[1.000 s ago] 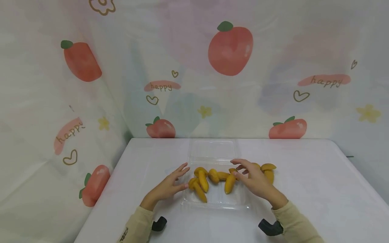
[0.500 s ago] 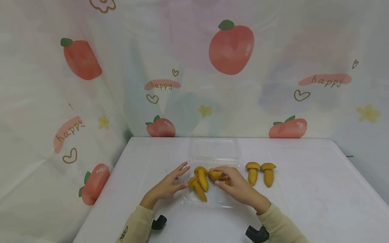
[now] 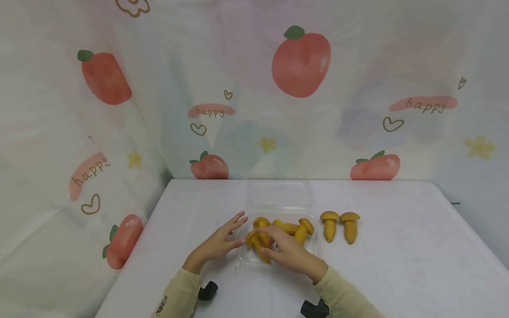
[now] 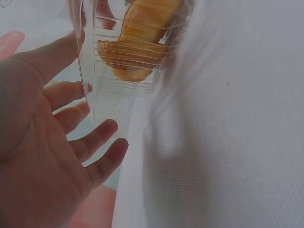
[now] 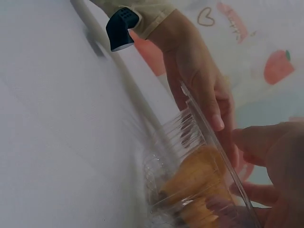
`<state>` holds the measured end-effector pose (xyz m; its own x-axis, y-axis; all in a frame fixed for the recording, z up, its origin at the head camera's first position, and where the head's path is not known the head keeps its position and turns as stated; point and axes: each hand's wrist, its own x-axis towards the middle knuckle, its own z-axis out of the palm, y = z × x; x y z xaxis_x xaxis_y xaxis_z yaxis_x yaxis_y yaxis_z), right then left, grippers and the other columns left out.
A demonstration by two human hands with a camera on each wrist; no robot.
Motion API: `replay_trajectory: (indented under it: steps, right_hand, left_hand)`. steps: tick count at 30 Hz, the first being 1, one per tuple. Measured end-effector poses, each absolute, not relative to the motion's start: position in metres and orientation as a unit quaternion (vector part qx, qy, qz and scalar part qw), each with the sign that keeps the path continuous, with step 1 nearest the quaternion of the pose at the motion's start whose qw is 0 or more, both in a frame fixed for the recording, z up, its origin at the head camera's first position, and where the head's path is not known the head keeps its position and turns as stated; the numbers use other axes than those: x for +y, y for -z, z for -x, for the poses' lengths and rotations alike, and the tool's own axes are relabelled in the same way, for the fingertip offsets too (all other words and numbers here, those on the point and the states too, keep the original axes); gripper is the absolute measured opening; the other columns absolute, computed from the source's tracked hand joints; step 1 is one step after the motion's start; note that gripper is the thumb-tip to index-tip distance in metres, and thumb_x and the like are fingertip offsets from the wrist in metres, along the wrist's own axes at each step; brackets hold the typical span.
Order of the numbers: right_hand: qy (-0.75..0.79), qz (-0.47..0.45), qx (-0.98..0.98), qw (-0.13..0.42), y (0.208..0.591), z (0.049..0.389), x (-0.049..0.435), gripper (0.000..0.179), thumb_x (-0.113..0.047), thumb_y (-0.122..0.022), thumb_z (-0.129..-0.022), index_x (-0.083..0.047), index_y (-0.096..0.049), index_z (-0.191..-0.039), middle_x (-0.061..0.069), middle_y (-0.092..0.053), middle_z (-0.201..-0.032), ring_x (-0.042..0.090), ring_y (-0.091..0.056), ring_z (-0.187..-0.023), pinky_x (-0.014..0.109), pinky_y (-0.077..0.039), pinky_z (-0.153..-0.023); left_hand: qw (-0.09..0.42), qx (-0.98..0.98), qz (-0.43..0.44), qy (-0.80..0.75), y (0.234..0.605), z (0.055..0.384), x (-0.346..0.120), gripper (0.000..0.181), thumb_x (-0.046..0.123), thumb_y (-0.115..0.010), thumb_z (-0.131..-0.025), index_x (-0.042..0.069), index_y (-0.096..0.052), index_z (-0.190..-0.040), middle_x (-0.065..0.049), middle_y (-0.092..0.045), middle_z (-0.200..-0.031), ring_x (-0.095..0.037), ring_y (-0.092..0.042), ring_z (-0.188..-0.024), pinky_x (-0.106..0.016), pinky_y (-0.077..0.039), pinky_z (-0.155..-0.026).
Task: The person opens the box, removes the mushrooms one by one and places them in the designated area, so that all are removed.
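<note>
A clear plastic clamshell box (image 3: pixel 296 263) lies with its lid (image 3: pixel 278 194) folded back. Inside are several yellow-brown mushrooms (image 3: pixel 305 229). My left hand (image 3: pixel 216 242), fingers spread, is at the box's left wall, where the left wrist view shows fingertips touching or very near the plastic (image 4: pixel 94 107). My right hand (image 3: pixel 289 252) reaches over the left part of the box, thumb and forefinger apart, about the mushrooms (image 3: pixel 261 221) there. It partly covers them; no grip is visible. In the right wrist view, mushrooms (image 5: pixel 197 175) show through the box's side.
Two more mushrooms stand apart to the right of the box, one nearer (image 3: pixel 329 226) and one farther right (image 3: pixel 350 228). All rests on a white-covered table (image 3: pixel 401 256). Behind it hangs a fruit-printed cloth (image 3: pixel 246 57). A dark wrist device (image 3: pixel 208 291) shows beside the left sleeve.
My right hand has swept left across the box, from the right-hand mushrooms to those on the left. The mushrooms look unmoved. My left hand has stayed at the box's left side.
</note>
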<state>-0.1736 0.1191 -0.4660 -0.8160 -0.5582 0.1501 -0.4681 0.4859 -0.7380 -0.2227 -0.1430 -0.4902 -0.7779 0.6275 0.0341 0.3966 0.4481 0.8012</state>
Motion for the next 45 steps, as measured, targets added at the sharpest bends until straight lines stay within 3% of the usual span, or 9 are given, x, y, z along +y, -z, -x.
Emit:
replay_trajectory:
  steps: [5,12,16,24,29,37,45]
  right_hand:
    - [0.402,0.304,0.861,0.066,0.468,0.176,0.113,0.053,-0.018,-0.067,-0.098,-0.004,-0.049,-0.146,0.012,-0.062,-0.118,0.019,-0.056,-0.088,0.022,-0.047,-0.073]
    - [0.356,0.304,0.881,0.068,0.468,0.183,0.102,0.059,-0.012,-0.071,-0.094,-0.007,-0.049,-0.148,0.016,-0.054,-0.145,0.021,-0.058,-0.111,0.038,-0.052,-0.091]
    - [0.338,0.300,0.890,0.059,0.468,0.186,0.098,0.062,-0.009,-0.075,-0.091,-0.009,-0.050,-0.147,0.017,-0.054,-0.145,0.021,-0.059,-0.109,0.040,-0.054,-0.091]
    - [0.308,0.300,0.900,0.066,0.466,0.187,0.095,0.058,-0.010,-0.077,-0.089,-0.009,-0.056,-0.143,0.014,-0.057,-0.143,0.029,-0.062,-0.123,0.050,-0.053,-0.104]
    - [0.278,0.290,0.913,0.069,0.464,0.187,0.091,0.061,-0.014,-0.080,-0.087,-0.010,-0.056,-0.143,0.013,-0.059,-0.142,0.029,-0.063,-0.123,0.050,-0.053,-0.104]
    - [0.222,0.304,0.926,0.039,0.465,0.186,0.089,0.061,-0.009,-0.079,-0.085,-0.010,-0.056,-0.141,0.013,-0.062,-0.136,0.025,-0.069,-0.108,0.044,-0.059,-0.092]
    - [0.298,0.320,0.899,0.028,0.469,0.190,0.101,0.058,0.001,-0.069,-0.088,-0.006,-0.053,-0.143,0.017,-0.057,-0.143,0.029,-0.062,-0.122,0.046,-0.055,-0.100]
  left_hand:
    - [0.135,0.839,-0.308,-0.428,0.491,0.224,-0.142,0.068,0.027,-0.063,-0.101,0.005,-0.033,-0.158,-0.015,-0.015,-0.171,-0.043,-0.025,-0.153,-0.066,-0.038,-0.113]
    - [0.132,0.841,-0.305,-0.428,0.491,0.223,-0.143,0.068,0.026,-0.064,-0.101,0.005,-0.034,-0.158,-0.014,-0.016,-0.171,-0.044,-0.024,-0.154,-0.067,-0.038,-0.113]
    - [0.129,0.841,-0.308,-0.425,0.490,0.223,-0.143,0.068,0.027,-0.064,-0.101,0.005,-0.033,-0.158,-0.016,-0.015,-0.171,-0.045,-0.023,-0.154,-0.067,-0.038,-0.113]
    - [0.135,0.842,-0.302,-0.427,0.489,0.221,-0.142,0.068,0.028,-0.063,-0.101,0.006,-0.032,-0.158,-0.014,-0.014,-0.171,-0.044,-0.020,-0.155,-0.067,-0.035,-0.115]
    - [0.138,0.841,-0.300,-0.430,0.488,0.221,-0.142,0.069,0.027,-0.063,-0.101,0.006,-0.032,-0.158,-0.014,-0.013,-0.171,-0.044,-0.019,-0.155,-0.068,-0.035,-0.114]
    - [0.144,0.843,-0.290,-0.429,0.487,0.219,-0.142,0.070,0.030,-0.063,-0.101,0.006,-0.032,-0.158,-0.014,-0.013,-0.171,-0.042,-0.018,-0.156,-0.067,-0.035,-0.115]
    - [0.133,0.844,-0.303,-0.423,0.487,0.220,-0.142,0.069,0.028,-0.063,-0.101,0.003,-0.032,-0.158,-0.017,-0.015,-0.170,-0.043,-0.022,-0.154,-0.066,-0.037,-0.113]
